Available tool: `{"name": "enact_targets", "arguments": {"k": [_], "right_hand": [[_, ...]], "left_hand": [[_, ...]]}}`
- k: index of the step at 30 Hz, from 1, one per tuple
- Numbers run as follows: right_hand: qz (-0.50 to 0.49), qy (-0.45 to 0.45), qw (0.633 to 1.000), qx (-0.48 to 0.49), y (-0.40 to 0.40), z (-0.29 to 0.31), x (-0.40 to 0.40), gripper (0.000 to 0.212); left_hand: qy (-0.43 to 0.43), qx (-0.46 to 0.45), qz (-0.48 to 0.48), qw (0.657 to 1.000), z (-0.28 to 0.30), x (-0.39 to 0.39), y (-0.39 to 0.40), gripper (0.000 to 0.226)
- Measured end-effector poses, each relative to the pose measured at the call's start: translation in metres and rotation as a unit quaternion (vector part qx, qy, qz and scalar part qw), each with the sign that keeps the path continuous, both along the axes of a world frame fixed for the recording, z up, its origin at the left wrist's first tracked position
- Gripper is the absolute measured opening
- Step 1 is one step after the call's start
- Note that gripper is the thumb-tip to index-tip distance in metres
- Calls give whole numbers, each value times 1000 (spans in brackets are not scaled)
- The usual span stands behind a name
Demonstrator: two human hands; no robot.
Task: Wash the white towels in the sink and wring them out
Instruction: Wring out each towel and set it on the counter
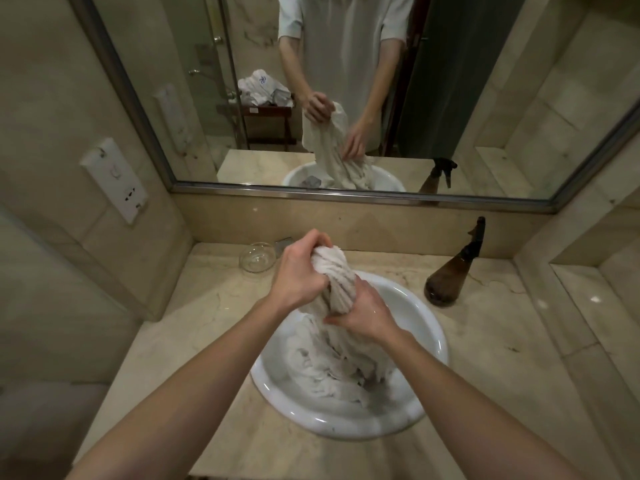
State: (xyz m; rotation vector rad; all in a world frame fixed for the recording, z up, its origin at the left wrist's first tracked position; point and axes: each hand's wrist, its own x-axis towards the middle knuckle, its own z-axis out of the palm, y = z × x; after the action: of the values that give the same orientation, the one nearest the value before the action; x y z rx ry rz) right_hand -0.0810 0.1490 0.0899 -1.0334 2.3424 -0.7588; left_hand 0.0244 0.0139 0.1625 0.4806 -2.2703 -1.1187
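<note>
While I hold the towel [337,282] up over the sink [420,306], both of my hands are clamped tight on it. My left hand [299,275] grips the top of the twisted part, and my right hand [362,311] grips it just below. The two hands sit close together, one above the other, with a short fat rope of cloth between them. The rest of the white cloth hangs down from my right hand and lies in a wet heap in the bowl of the sink. I cannot tell if that heap is one towel or more.

I think this is the wringing step. The cloth already looks twisted, so the washing part of this towel seems done.

Next I would turn my hands opposite ways and squeeze hard so the water runs down into the sink. Then I would slide my grip lower and twist the hanging part too, since it looks soggy.

A brown spray bottle [450,275] stands on the worktop near its back right corner. A small glass bowl [257,260] sits by the back edge, just left of the sink.
</note>
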Motion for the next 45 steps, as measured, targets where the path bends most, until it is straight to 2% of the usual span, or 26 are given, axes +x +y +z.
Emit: {"name": "enact_targets", "arguments": {"k": [2, 3, 7, 9, 10, 11, 12, 13, 14, 15, 16, 19, 22, 24, 26, 29, 32, 34, 37, 40, 41, 44, 45], "right_hand": [[-21, 50, 998, 11, 1, -4, -7, 42], [-14, 71, 997, 23, 3, -5, -14, 30], [-24, 130, 991, 17, 18, 3, -41, 25], [-41, 150, 988, -26, 19, 15, -47, 20], [-46, 156, 985, -54, 20, 27, -48, 17], [-45, 164, 982, -78, 21, 41, -48, 17], [-38, 179, 978, -100, 23, 56, -48, 18], [-28, 192, 974, -119, 25, 72, -49, 18], [-18, 201, 969, -139, 26, 88, -50, 17], [-11, 210, 965, -156, 27, 102, -50, 17], [-5, 220, 960, -171, 28, 115, -49, 17], [-6, 231, 956, -181, 32, 136, -52, 20], [-35, 206, 963, -170, 38, 138, -62, 30], [-33, 183, 969, -163, 43, 136, -66, 26], [-2, 172, 973, -154, 46, 136, -67, 19], [43, 171, 976, -127, 50, 134, -73, 16], [44, 174, 979, -100, 61, 124, -92, 19], [47, 172, 981, -73, 70, 114, -102, 21], [47, 139, 989, -15, 79, 93, -106, 20], [71, 69, 994, 47, 81, 62, -100, 22], [78, 41, 995, 54, 81, 51, -95, 28], [83, -44, 995, 18, 75, 27, -78, 73], [76, -65, 995, -9, 70, 22, -72, 82]], "left_hand": [[-32, -26, 4, 999, -5, 5, -4, 38], [-59, -47, 7, 997, -8, 8, -7, 39], [-205, -184, 8, 961, -20, 14, -17, 40], [-264, -169, 7, 949, -25, 14, -22, 61], [-291, -142, -7, 946, -24, 13, -22, 73], [-308, -114, -32, 944, -22, 11, -22, 75], [-316, -83, -65, 943, -18, 8, -21, 59], [-314, -38, -105, 943, -13, 4, -20, 34], [-313, 16, -146, 938, -5, 1, -19, 21], [-306, 71, -190, 930, 1, -3, -19, 19], [-299, 121, -232, 918, 7, -5, -18, 23], [-256, 255, -328, 873, 10, -11, -8, 57], [-198, 385, -311, 846, -8, -12, 12, 65], [-181, 444, -273, 834, -25, -12, 27, 66], [-199, 431, -250, 844, -36, -15, 41, 65], [-251, 290, -256, 887, -37, -26, 53, 53], [-261, 178, -172, 933, -32, -30, 41, 49], [-246, 144, -137, 949, -27, -27, 28, 46], [-204, 104, -59, 972, -18, -24, 16, 20], [-149, 115, 3, 982, 0, -30, 20, 25], [-138, 118, -2, 983, 7, -34, 23, 22], [-125, 104, -5, 987, 31, -45, 40, 13], [-114, 97, -4, 989, 37, -49, 44, 13]]}}
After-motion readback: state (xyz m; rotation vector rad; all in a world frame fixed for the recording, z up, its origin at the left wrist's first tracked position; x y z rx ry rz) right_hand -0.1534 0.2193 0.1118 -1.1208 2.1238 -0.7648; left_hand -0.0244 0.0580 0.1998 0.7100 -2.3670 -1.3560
